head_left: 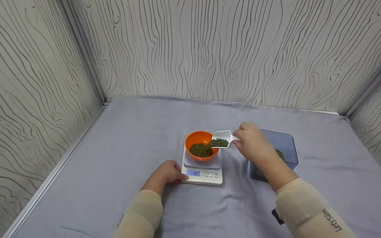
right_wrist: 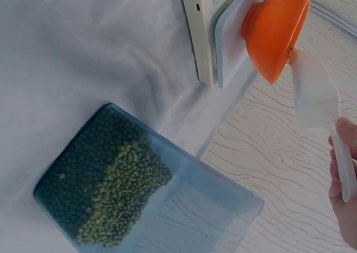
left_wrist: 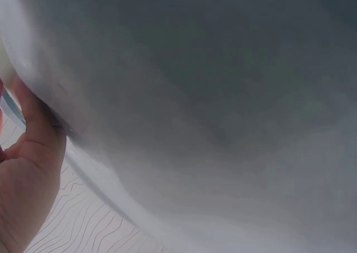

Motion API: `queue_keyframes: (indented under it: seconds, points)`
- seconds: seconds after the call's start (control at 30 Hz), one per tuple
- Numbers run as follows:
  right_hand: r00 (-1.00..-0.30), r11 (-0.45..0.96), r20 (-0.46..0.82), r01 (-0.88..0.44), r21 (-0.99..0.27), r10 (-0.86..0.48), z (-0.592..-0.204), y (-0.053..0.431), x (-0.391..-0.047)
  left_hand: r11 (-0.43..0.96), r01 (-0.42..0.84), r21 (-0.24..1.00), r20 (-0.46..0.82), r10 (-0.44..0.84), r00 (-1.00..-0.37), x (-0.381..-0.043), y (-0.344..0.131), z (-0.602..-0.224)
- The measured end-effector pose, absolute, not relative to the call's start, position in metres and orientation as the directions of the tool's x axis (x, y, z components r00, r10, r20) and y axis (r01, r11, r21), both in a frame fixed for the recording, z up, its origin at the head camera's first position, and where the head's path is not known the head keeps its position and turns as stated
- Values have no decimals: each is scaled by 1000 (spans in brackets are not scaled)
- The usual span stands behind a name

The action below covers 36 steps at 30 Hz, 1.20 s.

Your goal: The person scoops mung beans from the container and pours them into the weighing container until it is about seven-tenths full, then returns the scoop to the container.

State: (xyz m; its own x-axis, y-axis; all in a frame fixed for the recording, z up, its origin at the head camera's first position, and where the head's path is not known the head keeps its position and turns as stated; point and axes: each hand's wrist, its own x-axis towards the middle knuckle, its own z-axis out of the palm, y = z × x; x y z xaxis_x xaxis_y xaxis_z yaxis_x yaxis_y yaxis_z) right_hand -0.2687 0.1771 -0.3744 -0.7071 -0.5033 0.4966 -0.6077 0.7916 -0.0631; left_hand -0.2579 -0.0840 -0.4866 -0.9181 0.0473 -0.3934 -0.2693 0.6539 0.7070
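A white kitchen scale (head_left: 206, 178) lies on the cloth, its lit display seeming to read 193. On its platform stands an orange bowl (head_left: 193, 135) partly filled with small green beans (head_left: 200, 150). My left hand (head_left: 169, 172) grips the scale's front left corner, thumb on top by the display. In my right hand (head_left: 251, 142) is the handle of a white scoop (right_wrist: 317, 91). The scoop tilts at the bowl's right rim, and beans (head_left: 220, 142) slide from it into the bowl. In the left wrist view, cloth and part of my left hand (left_wrist: 33, 169) fill the picture.
Right of the scale, a clear bluish container (right_wrist: 206, 208) holds more green beans (right_wrist: 120, 191), partly behind my right forearm in the head view. A grey cloth (head_left: 127, 138) covers the table. Wood-patterned panels (head_left: 193, 49) rise at the back and sides.
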Motion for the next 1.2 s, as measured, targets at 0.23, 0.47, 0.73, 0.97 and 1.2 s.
queue_keyframes:
  seconds: [0.23,0.47,0.73,0.97,1.2]
  points:
    - [-683,791,476,-610,45,-554,-367,170,-266,653,-290,699,-413,38,-910,-259,-84,-483]
    - [-566,727,517,-663,178,-642,-365,167,-266,654,-287,700,-407,36,-913,-258,-84,-483]
    - [-552,723,561,-680,125,-616,-364,178,-267,645,-298,704,-411,28,-911,-258,-83,-484]
    - [-582,729,634,-683,-41,-510,-360,198,-266,644,-276,714,-395,45,-918,-257,-84,-485]
    - [-765,794,465,-578,-188,-446,-336,229,-258,649,-259,715,-385,57,-921,-257,-85,-486]
